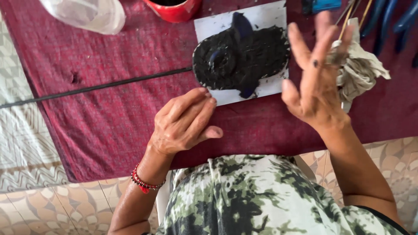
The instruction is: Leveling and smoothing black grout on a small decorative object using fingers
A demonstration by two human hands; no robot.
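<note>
A home craft corner: maroon cloth (109, 109) over patterned floor tiles (26, 143), pliers (392, 17) nearby.

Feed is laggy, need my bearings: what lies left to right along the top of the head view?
Clear plastic bag → red bowl → white board with a dark mound → right hand → crumpled cloth → blue-handled tools.

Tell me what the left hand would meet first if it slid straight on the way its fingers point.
The left hand points up-right; its fingertips already touch the white rectangular board's lower edge. Straight on, it would likely meet the black fibrous mound on that board, though its height is unclear.
</note>
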